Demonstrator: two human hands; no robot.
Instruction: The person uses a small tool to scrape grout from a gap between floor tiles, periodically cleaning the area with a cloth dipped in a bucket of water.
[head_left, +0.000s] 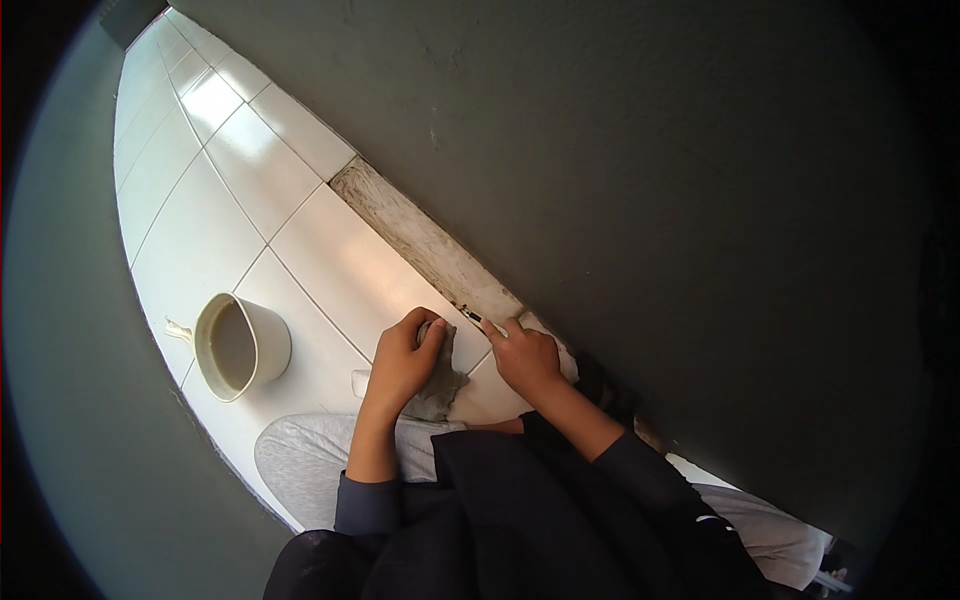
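Note:
My right hand is closed around a slim tool with a dark section near its tip; its exact kind is too small to tell. The forefinger lies along it, and the tip meets the near edge of a bare, rough strip where the wall meets the tiles. To the left, my left hand curls its fingers on a crumpled grey cloth, which hangs down onto the tiles close to my knee. Part of the cloth is hidden by the hand.
A cream plastic dipper with greyish liquid stands on the white tiled floor at the left. A dark grey wall rises along the right, another along the left. My crossed legs in grey trousers border the near side.

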